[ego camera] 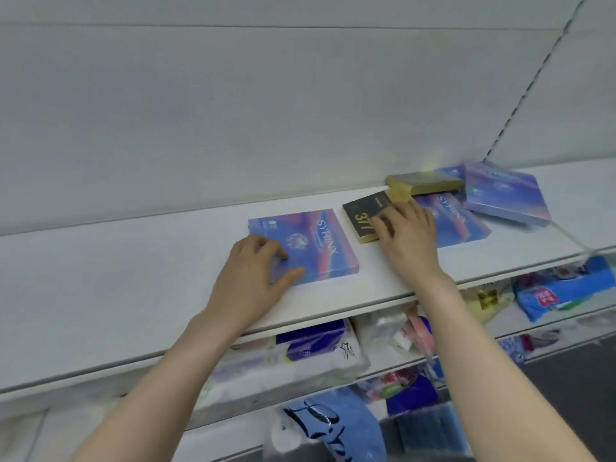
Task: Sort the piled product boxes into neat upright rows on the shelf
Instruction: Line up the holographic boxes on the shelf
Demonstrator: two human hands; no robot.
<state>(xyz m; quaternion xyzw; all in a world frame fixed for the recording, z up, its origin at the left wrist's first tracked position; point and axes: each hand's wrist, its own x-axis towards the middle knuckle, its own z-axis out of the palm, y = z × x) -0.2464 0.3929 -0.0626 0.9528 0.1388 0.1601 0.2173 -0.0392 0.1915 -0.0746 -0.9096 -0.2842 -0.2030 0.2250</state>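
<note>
The left hand point(256, 271) lies spread on the near left corner of a blue SYRINX box point(310, 245), thumb along its front edge and fingers curled on its face, pressing rather than clamped. The right hand point(406, 235) rests palm-down on a black-and-gold box point(363, 216) marked 377, fingers flat across its right half; whether any finger hooks an edge cannot be told. Both boxes lie flat on the white shelf point(133, 278), just beside each other with a narrow gap, their long axes running from front edge toward the back wall point(233, 111). The rest of the pile sits to the right of the right hand: a second blue box point(463, 225) partly under that hand, a gold box point(430, 183) against the wall overlapping it, and a third blue box point(506, 195) tilted over the heap's far end, blurred. So the right hand is nearer the pile and the left nearer the bare stretch of shelf, where rows could start. No box stands upright yet; each needs tipping onto an edge. Below, lower shelves hold packaged goods point(316, 351), and a slotted upright point(533, 78) rises at the right.
</note>
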